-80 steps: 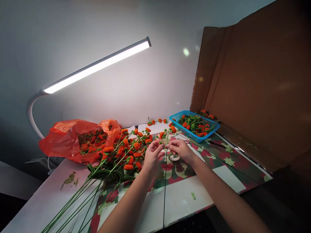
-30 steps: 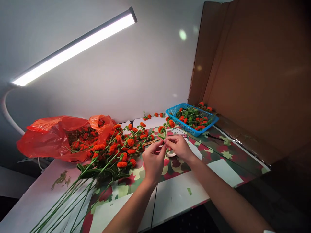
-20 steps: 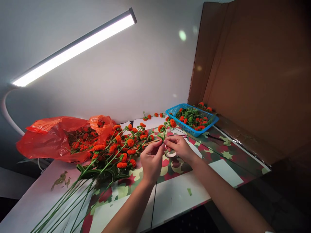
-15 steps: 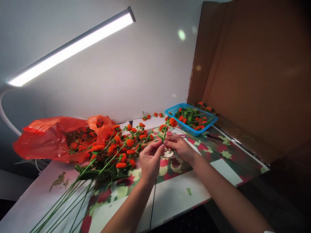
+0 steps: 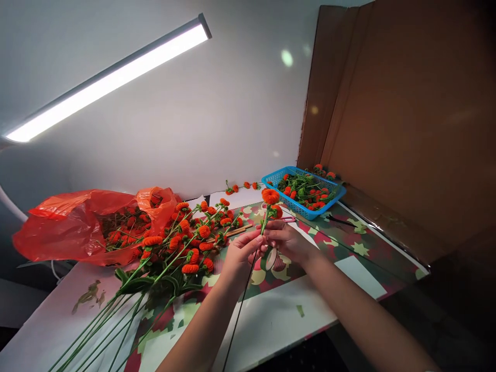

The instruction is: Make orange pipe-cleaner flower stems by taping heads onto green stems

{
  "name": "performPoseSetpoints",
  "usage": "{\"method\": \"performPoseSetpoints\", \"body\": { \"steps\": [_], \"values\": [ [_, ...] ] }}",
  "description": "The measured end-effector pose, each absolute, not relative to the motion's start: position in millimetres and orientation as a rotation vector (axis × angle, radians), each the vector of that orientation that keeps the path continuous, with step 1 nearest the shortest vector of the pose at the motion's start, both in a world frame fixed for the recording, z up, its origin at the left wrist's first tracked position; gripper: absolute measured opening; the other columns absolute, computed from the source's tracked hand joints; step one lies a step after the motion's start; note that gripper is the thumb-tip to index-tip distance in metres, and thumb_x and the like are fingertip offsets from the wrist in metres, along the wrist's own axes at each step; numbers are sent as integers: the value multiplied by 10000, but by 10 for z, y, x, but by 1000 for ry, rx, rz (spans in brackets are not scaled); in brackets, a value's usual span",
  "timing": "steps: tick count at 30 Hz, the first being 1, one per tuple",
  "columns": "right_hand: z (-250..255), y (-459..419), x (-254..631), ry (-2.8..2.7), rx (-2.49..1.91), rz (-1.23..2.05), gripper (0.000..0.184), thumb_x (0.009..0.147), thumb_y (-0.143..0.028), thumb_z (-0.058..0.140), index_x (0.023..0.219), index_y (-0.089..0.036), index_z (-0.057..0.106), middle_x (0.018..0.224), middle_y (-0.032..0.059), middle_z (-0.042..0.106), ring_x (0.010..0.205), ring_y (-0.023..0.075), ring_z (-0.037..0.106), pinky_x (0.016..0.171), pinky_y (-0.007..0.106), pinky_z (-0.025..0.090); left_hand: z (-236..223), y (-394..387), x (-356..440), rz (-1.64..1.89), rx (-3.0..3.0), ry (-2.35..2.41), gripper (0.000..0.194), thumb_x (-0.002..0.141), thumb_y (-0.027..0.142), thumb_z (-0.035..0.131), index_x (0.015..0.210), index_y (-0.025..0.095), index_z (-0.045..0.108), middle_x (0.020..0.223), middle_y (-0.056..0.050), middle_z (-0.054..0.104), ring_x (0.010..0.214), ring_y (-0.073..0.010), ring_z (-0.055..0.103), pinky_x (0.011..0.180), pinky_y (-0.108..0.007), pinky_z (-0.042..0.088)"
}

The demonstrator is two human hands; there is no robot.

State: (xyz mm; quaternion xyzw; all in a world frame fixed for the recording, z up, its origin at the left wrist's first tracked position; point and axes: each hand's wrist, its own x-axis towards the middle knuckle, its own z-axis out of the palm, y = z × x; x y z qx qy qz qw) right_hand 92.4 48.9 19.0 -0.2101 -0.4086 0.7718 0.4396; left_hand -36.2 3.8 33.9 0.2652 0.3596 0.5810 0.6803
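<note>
My left hand (image 5: 241,256) is closed in a pinch round the green stem of an artificial orange flower (image 5: 270,196). The flower has fuzzy heads and stands upright above my fingers. From below the pinch, a long thin dark wire stem (image 5: 241,305) runs down past my left forearm to the bottom edge. My right hand (image 5: 289,240) is closed against the same stem, its fingertips close to my left ones. A small roll of floral tape (image 5: 271,259) hangs just under my right fingers; the tape strip itself is too small to make out.
Finished-looking orange flower stems (image 5: 194,245) lie to the left beside a red plastic bag (image 5: 77,217) of more flowers. A blue basket (image 5: 312,214) with flowers stands at the back right. Behind are a lit lamp (image 5: 112,77) and a cardboard panel (image 5: 387,113). Wooden sticks (image 5: 238,231) lie behind my left hand.
The flower has turned in my fingers, and its wire stem now slants down to the left. The tape roll has tipped upright under my right hand. The view has shifted slightly right.
</note>
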Motion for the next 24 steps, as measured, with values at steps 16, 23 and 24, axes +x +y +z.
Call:
{"method": "performPoseSetpoints", "body": {
  "steps": [16, 23, 24],
  "values": [
    [166, 436, 808, -965, -729, 1887, 262, 543, -319, 816, 692, -130, 713, 549, -30, 592, 463, 37, 466, 454, 188, 312, 390, 62, -554, 1163, 764, 971, 288, 557, 296, 820, 744, 101, 719, 667, -46, 667, 524, -62, 571, 486, -142, 454],
    [178, 425, 818, -1008, -698, 1871, 238, 565, -327, 806, 656, -132, 704, 551, -19, 590, 500, 57, 488, 477, 201, 331, 351, 66, -589, 1067, 849, 914, 272, 640, 346, 764, 679, 98, 662, 622, -13, 608, 485, -47, 527, 477, -155, 433],
    [177, 425, 819, -1017, -699, 1866, 235, 573, -329, 802, 655, -132, 703, 551, -18, 589, 494, 56, 478, 475, 204, 327, 347, 64, -585, 1090, 861, 913, 274, 641, 348, 763, 662, 99, 650, 607, -5, 595, 472, -39, 510, 465, -149, 420]
  ]
}}
